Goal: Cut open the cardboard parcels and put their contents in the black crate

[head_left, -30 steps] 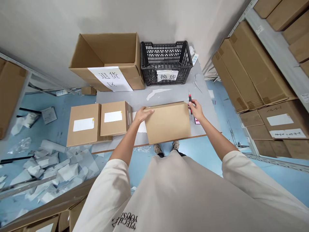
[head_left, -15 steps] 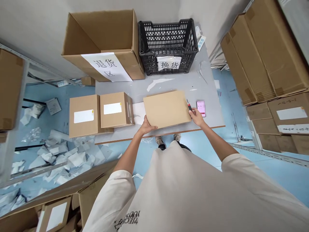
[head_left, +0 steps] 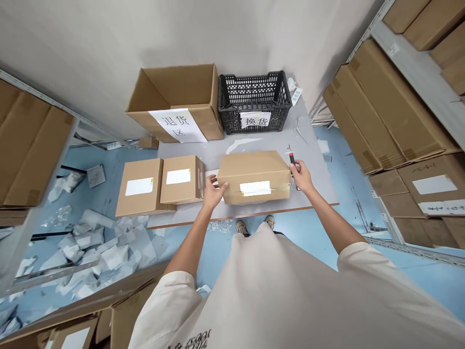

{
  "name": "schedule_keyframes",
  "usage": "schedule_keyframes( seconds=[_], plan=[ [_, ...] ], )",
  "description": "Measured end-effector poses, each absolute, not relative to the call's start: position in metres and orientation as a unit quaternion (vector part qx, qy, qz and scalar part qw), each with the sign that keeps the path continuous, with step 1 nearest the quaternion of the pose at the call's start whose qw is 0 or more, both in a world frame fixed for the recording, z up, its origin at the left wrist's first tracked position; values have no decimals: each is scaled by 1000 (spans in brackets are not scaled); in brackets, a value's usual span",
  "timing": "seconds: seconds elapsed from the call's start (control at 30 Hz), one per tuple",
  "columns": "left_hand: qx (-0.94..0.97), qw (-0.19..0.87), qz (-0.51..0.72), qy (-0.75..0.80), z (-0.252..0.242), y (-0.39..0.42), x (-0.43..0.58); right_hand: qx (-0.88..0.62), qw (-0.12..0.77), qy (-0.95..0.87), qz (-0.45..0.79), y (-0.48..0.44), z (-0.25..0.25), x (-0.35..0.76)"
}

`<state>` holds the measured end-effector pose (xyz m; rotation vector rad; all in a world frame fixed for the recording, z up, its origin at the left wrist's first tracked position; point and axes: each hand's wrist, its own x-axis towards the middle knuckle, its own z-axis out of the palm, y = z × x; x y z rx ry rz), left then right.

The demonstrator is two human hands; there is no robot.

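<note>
Labelled cardboard box (head_left: 250,164) gripped at one end, a craft knife (head_left: 292,158) at the other

The cardboard box lies between the two hands, its long axis running left to right, roughly along the front edge of the bench (head_left: 321,189). It is to the right of the left hand (head_left: 215,191) and to the left of the right hand (head_left: 301,175); neither is clearly nearer.

The left hand grasps the box's left end, thumb on the near side. The right hand pinches the craft knife, tip pointing away from the person, with its fingers at the box's right end; whether they press on it cannot be told.

The box is plain brown, oblong and closed. A white label (head_left: 255,188) with a yellow corner mark sits on the side facing the person, and clear tape (head_left: 285,186) shines near the right end. It is over the bench's front part; whether it rests flat or is slightly raised is unclear.
</note>
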<state>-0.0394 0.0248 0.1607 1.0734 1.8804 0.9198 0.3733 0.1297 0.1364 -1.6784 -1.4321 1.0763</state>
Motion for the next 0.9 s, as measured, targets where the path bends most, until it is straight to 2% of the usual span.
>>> schedule_keyframes(
  seconds=[0.2,0.37,0.47,0.6,0.73,0.9],
  plan=[
    [422,296,336,789,180,45,-30,-654,345,-537,406,142,162,368],
    [438,250,300,809,179,80,-18,-702,261,-574,331,159,166,363],
    [460,226,294,807,172,97,-14,-709,244,-591,299,175,162,360],
    [572,172,300,743,163,96,-8,-707,232,-610,274,203,151,356],
    [715,138,236,644,157,80,7,-703,214,-631,247,221,147,356],
    [756,128,206,609,149,71,16,-650,248,-695,183,227,178,349]
  ],
)
